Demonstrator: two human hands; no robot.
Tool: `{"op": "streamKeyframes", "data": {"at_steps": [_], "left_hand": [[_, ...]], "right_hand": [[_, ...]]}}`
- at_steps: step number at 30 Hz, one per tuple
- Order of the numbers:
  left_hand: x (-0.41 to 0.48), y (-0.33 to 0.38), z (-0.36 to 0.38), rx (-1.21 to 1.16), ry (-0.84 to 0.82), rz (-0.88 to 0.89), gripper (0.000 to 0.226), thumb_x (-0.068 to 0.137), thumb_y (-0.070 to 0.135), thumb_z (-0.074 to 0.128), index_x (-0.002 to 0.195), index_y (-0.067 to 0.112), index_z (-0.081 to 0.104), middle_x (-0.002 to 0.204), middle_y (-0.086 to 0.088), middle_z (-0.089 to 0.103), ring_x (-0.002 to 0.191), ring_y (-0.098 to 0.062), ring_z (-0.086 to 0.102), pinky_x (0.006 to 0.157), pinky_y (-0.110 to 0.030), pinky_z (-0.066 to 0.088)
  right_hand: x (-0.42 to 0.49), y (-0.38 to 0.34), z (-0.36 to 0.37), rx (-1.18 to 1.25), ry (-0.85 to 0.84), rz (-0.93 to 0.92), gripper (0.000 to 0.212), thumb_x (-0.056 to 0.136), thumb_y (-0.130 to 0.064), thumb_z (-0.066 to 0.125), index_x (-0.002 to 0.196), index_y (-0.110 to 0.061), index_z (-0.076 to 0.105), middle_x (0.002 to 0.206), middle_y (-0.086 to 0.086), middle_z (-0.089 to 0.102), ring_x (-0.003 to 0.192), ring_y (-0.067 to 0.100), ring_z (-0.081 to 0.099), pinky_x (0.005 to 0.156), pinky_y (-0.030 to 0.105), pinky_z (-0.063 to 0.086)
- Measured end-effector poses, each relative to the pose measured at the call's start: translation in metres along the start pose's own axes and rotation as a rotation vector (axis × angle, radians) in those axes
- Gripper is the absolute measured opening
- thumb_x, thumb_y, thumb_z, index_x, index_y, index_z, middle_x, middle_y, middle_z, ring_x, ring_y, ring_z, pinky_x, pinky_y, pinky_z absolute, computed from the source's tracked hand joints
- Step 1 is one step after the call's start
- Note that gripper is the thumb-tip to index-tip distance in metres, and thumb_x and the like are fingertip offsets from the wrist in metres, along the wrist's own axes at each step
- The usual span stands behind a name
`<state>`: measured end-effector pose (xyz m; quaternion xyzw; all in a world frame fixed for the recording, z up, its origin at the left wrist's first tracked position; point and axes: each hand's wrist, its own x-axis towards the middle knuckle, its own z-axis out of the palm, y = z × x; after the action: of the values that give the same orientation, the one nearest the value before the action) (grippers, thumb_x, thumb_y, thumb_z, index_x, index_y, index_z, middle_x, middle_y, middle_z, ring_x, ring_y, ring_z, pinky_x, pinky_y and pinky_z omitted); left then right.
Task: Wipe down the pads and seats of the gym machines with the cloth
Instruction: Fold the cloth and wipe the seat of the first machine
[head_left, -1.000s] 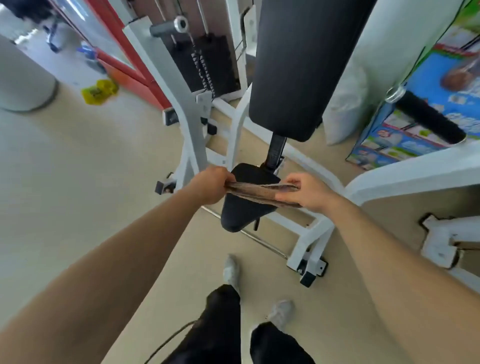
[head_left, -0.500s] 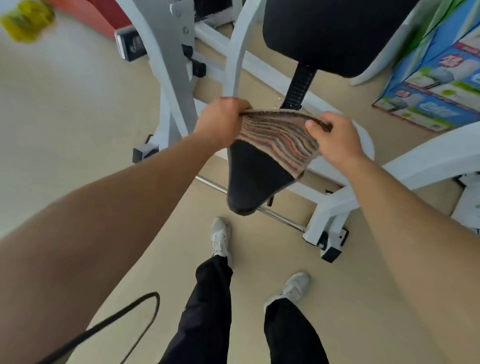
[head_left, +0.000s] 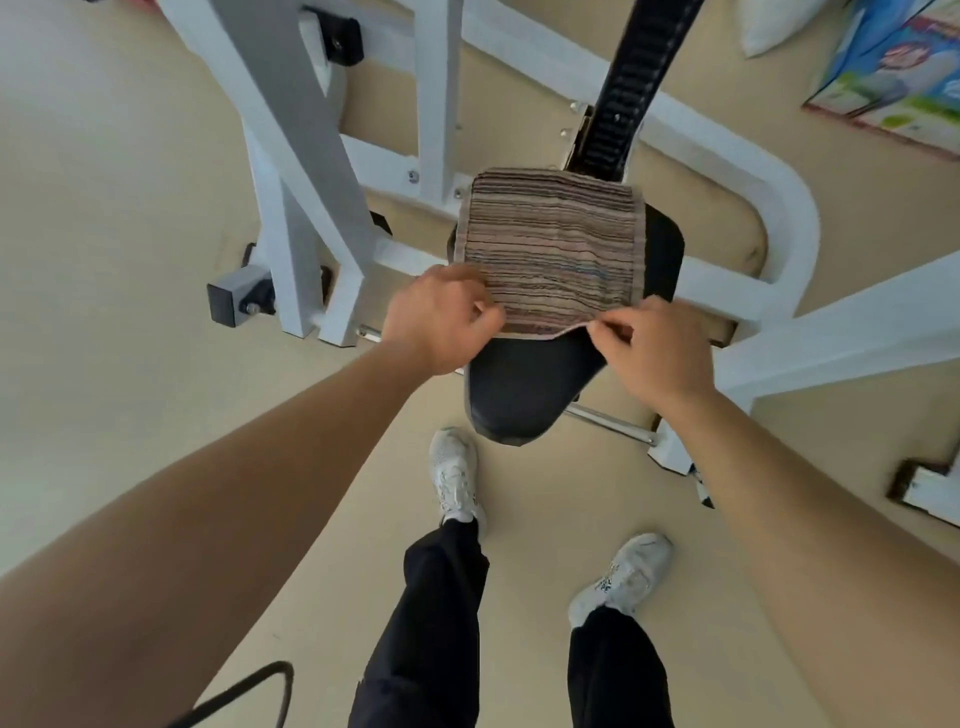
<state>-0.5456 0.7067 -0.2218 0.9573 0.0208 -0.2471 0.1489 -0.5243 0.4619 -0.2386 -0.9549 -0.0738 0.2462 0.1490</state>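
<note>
A striped brown cloth (head_left: 553, 247) lies spread flat over the far half of a black padded seat (head_left: 524, 387) of a white gym machine. My left hand (head_left: 439, 317) pinches the cloth's near left corner. My right hand (head_left: 652, 345) pinches its near right corner, which is lifted slightly off the pad. The seat's narrow near end is bare. The back pad is out of view; only its black notched post (head_left: 631, 83) rises behind the seat.
The white machine frame (head_left: 291, 156) stands left of and behind the seat, and a white arm (head_left: 841, 332) crosses at the right. A steel bar (head_left: 610, 423) runs under the seat. My legs and white shoes (head_left: 457, 475) stand on beige floor. Coloured boxes (head_left: 893, 78) sit far right.
The cloth went from a stretched, bunched strip held in the air to an open sheet laid over the seat. My view tipped downward and closer to the seat.
</note>
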Motion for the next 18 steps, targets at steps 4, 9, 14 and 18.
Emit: {"op": "streamKeyframes", "data": {"at_steps": [4,9,14,18], "left_hand": [[0.040,0.011,0.015,-0.043,0.216,0.012,0.042,0.097,0.036,0.042,0.129,0.018,0.062,0.144,-0.004,0.052,0.131,-0.027,0.048,0.105,-0.043,0.043],[0.108,0.010,0.049,0.125,0.021,0.028,0.071,0.102,0.052,0.018,0.159,0.013,0.005,0.168,-0.009,0.000,0.155,-0.024,0.000,0.126,-0.044,0.004],[0.171,0.001,0.042,0.204,0.055,0.072,0.071,0.101,0.052,0.013,0.159,0.011,0.007,0.168,-0.011,0.006,0.155,-0.025,0.006,0.125,-0.045,0.010],[0.132,0.008,0.048,0.201,0.042,0.086,0.074,0.101,0.053,0.012,0.158,0.007,0.007,0.167,-0.016,0.004,0.155,-0.029,0.004,0.125,-0.046,0.007]], "right_hand": [[0.022,-0.013,0.012,-0.065,0.226,-0.062,0.042,0.096,-0.043,0.045,0.119,-0.016,0.066,0.124,0.013,0.056,0.114,0.033,0.052,0.093,0.046,0.049],[0.096,-0.019,0.045,-0.151,-0.068,-0.097,0.067,0.104,-0.053,0.017,0.160,-0.020,0.000,0.169,0.008,-0.006,0.156,0.025,-0.004,0.125,0.044,-0.001],[0.159,-0.011,0.045,-0.194,0.030,-0.056,0.068,0.102,-0.055,0.013,0.160,-0.021,0.003,0.169,0.007,0.001,0.156,0.022,0.000,0.126,0.044,0.003],[0.117,-0.016,0.047,-0.172,-0.001,-0.046,0.069,0.102,-0.054,0.010,0.160,-0.017,0.002,0.169,0.010,-0.002,0.156,0.024,0.000,0.126,0.046,0.004]]}}
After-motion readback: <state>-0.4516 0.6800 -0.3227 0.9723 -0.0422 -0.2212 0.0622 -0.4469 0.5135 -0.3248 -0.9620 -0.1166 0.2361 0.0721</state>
